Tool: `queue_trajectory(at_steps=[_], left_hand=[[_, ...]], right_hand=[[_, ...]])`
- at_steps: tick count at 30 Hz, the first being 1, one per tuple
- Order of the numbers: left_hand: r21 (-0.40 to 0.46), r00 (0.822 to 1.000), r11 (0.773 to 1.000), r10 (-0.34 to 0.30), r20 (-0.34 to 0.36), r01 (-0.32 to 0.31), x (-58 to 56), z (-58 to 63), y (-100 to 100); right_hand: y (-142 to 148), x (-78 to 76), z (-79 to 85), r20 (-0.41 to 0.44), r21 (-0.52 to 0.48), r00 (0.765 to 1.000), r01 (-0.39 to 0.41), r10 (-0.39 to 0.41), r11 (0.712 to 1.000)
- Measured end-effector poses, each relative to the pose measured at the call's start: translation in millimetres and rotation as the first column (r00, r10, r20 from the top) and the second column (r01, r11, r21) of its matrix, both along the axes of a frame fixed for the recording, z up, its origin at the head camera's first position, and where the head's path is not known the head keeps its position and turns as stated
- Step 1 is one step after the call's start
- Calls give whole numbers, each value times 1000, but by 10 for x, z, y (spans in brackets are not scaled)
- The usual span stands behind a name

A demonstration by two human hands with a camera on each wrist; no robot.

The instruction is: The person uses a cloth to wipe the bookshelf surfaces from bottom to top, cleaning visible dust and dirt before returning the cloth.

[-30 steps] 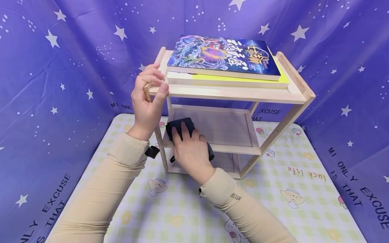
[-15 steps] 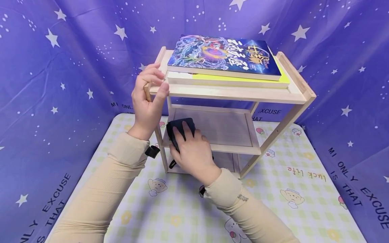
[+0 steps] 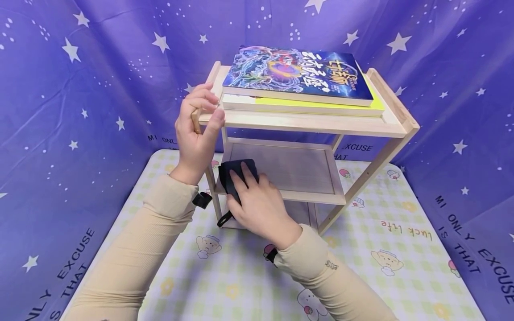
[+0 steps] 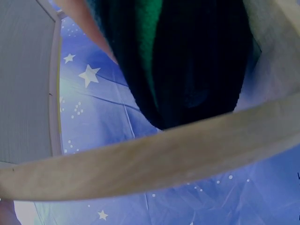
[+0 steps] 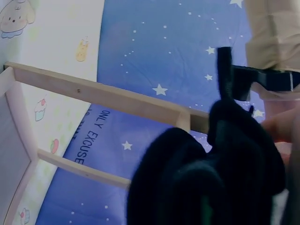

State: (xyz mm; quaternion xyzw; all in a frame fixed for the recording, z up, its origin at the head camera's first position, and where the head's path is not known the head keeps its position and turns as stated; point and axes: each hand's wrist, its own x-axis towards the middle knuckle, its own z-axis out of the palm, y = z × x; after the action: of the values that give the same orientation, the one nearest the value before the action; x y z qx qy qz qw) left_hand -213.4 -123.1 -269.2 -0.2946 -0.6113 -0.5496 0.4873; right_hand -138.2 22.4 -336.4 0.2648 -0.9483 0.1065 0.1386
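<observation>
My left hand grips the front left corner of a small wooden shelf rack, with the thumb on the front edge of its top board. At the left end of the middle shelf, my right hand holds a folded dark cloth. Its fingers are spread over the cloth and the thumb lies along the near side. A black loop hangs from the cloth. Green lining shows in the folds of the cloth in the left wrist view. The right palm hides the rest of it.
On the top board lie a blue illustrated book and a yellow-and-white book beneath it. The rack stands on a checked tablecloth. A purple star-printed curtain surrounds the table.
My right hand has shifted a little to the right and toward me on the cloth, and more of the loop shows at the lower left. My left hand keeps its place.
</observation>
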Motion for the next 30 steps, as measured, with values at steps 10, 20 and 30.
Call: queue_trajectory(at_steps=[10,20,30], left_hand=[[-10,1000,1000,11,5,-11,0,2,-2],[-7,1000,1000,7,7,-7,3,-2,-2],[-3,1000,1000,4,13,-4,9,-2,1]], right_hand=[[110,-72,58,177,-102,982,-53,71,993],[108,-75,38,138,-55,985,-96,103,994],[14,-139,-205,-166,-7,984,-60,58,998]])
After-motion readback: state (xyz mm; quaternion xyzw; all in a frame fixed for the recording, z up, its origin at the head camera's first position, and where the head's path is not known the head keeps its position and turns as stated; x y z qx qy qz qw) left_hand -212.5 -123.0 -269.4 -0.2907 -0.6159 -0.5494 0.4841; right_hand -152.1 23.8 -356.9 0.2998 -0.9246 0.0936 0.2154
